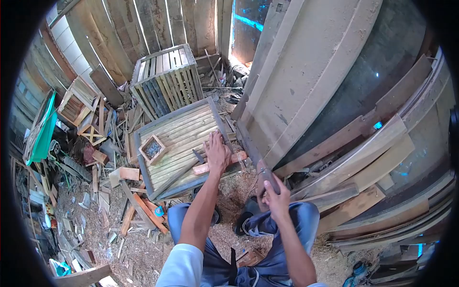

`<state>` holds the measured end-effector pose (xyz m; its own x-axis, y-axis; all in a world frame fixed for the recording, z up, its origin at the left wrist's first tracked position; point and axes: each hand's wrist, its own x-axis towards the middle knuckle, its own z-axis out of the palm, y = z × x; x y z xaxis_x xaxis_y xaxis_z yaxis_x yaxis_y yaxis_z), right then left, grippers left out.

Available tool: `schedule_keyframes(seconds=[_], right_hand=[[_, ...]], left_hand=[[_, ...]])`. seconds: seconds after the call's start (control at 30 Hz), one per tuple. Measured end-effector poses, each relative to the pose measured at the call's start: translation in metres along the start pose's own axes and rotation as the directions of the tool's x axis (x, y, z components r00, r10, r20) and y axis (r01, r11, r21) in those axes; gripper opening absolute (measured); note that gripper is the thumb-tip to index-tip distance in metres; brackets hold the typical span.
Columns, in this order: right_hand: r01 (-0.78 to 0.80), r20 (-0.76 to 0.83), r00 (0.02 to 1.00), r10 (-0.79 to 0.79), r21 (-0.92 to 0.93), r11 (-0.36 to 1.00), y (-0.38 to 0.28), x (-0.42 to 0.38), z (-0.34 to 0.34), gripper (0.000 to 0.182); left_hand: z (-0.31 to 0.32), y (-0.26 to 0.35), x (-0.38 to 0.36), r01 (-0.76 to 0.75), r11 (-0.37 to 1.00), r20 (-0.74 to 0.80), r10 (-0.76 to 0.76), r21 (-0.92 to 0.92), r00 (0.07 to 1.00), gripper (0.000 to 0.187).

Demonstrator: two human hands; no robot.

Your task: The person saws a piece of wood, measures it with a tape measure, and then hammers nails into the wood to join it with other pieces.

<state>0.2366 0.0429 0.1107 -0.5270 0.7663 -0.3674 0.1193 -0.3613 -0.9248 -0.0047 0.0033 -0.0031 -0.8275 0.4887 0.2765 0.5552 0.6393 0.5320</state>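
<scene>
My left hand (218, 152) lies over a short reddish wood block (202, 169), pressing it against a slatted wooden panel (172, 125) with a grey frame. The block's right end sticks out past the panel's edge. My right hand (278, 197) is wrapped round the wooden handle of what looks like a handsaw (249, 146). Its long dark blade points away from me, just right of the block's end. On the panel, a hammer (178, 178) lies to the left of the block. A small wooden box (153, 149) of nails sits on the slats.
A slatted crate (167, 79) stands behind the panel. Large boards (306, 71) lean at the right, with stacked planks (363, 165) below. Wood offcuts (141, 213), a blue tape measure (158, 211) and sawdust cover the floor. A green sheet (42, 129) is at the left.
</scene>
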Motion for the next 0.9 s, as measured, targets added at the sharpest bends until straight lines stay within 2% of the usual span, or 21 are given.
schedule_keyframes(seconds=[0.03,0.07,0.1,0.17,0.2,0.23,0.33,0.43,0.47,0.6,0.7,0.73,0.87,0.9], right_hand=[[0.055,0.028,0.998,-0.054,-0.039,0.998,-0.011,-0.004,-0.007,0.043],[0.087,0.046,0.996,-0.082,-0.107,0.99,-0.021,-0.006,-0.014,0.042],[0.123,0.07,0.991,-0.113,-0.169,0.978,-0.028,-0.005,-0.019,0.042],[0.142,0.106,0.986,-0.129,-0.128,0.982,-0.026,-0.002,-0.023,0.042],[0.139,0.105,0.986,-0.128,-0.101,0.985,-0.021,0.001,-0.023,0.043],[0.14,0.105,0.986,-0.132,-0.074,0.987,-0.019,0.004,-0.023,0.044],[0.153,0.061,0.987,-0.146,-0.145,0.977,-0.021,-0.001,-0.019,0.044],[0.141,0.021,0.99,-0.139,-0.122,0.982,-0.025,0.002,-0.013,0.044],[0.154,0.0,0.988,-0.155,-0.105,0.982,-0.024,0.003,-0.01,0.042],[0.143,-0.016,0.989,-0.145,-0.071,0.987,-0.019,0.006,-0.008,0.043],[0.115,0.011,0.993,-0.114,-0.043,0.992,-0.024,0.001,-0.008,0.046],[0.124,0.015,0.992,-0.124,-0.038,0.992,-0.027,-0.001,-0.008,0.046],[0.103,0.021,0.995,-0.102,-0.049,0.993,-0.023,0.001,-0.008,0.043],[0.093,0.006,0.996,-0.093,-0.062,0.994,-0.025,0.0,-0.008,0.041]], left_hand=[[-0.004,0.002,-0.001,-0.003,1.0,0.009,0.003,-0.012,1.0,0.039],[-0.002,-0.001,-0.003,-0.092,0.996,-0.102,0.09,-0.012,0.991,0.033],[-0.004,-0.003,-0.003,-0.104,0.99,-0.086,0.096,-0.1,0.992,0.03],[-0.01,-0.008,-0.005,-0.125,0.956,-0.05,0.116,-0.266,0.992,0.025],[-0.016,-0.006,-0.007,-0.221,0.942,-0.111,0.199,-0.25,0.974,0.021],[-0.023,-0.004,-0.009,-0.291,0.932,-0.069,0.283,-0.216,0.957,0.022],[-0.052,-0.001,-0.026,-0.446,0.882,0.121,0.465,-0.155,0.877,0.029],[-0.057,-0.005,-0.032,-0.438,0.893,0.27,0.448,-0.1,0.852,0.035],[-0.058,-0.007,-0.033,-0.5,0.863,0.276,0.5,-0.074,0.821,0.04],[-0.058,-0.005,-0.026,-0.401,0.904,0.36,0.426,-0.146,0.83,0.042],[-0.068,0.003,-0.018,-0.209,0.949,0.474,0.301,-0.238,0.827,0.037],[-0.065,-0.002,-0.016,-0.231,0.931,0.436,0.339,-0.282,0.834,0.033],[-0.072,0.007,-0.011,-0.141,0.956,0.516,0.26,-0.258,0.816,0.026],[-0.069,0.005,-0.009,-0.206,0.946,0.493,0.308,-0.251,0.814,0.026]])
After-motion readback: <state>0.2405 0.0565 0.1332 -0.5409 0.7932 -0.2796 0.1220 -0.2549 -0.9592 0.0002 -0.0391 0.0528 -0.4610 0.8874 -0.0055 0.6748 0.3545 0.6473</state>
